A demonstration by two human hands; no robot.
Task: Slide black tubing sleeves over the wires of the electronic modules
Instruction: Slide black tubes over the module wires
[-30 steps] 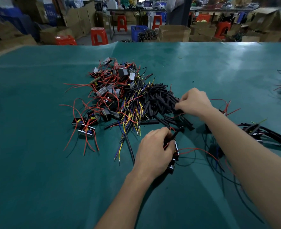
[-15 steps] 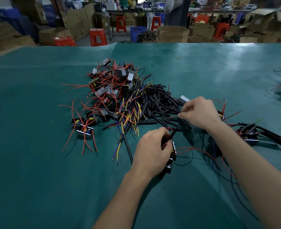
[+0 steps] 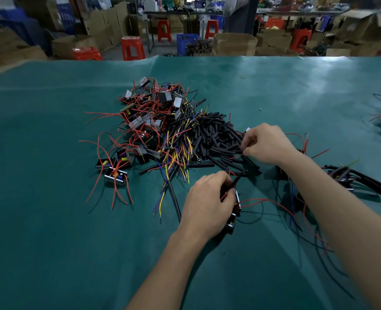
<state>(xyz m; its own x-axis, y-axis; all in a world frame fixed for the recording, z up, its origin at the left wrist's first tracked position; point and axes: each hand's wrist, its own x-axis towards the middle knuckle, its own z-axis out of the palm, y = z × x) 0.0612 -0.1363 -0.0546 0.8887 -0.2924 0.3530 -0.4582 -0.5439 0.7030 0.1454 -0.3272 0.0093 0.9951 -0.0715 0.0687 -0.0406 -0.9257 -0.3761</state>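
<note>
Left hand, nearest, grips a module and its wires, a sleeve angled up-right toward the right hand. Right hand, farther, pinches a loose sleeve at the tubing pile edge. Unsleeved modules lie beyond-left.

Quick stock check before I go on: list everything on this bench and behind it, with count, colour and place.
table: one, teal cover, fills the view
modules: many, black and silver with red wires, heap at centre left
sleeves: many, black, pile right of the modules
sleeved modules: a few, black, right side
stools: several, red, floor behind
boxes: many, brown, behind the table
left hand: holds a module and its wires
right hand: pinches a sleeve at the pile's edge
</note>
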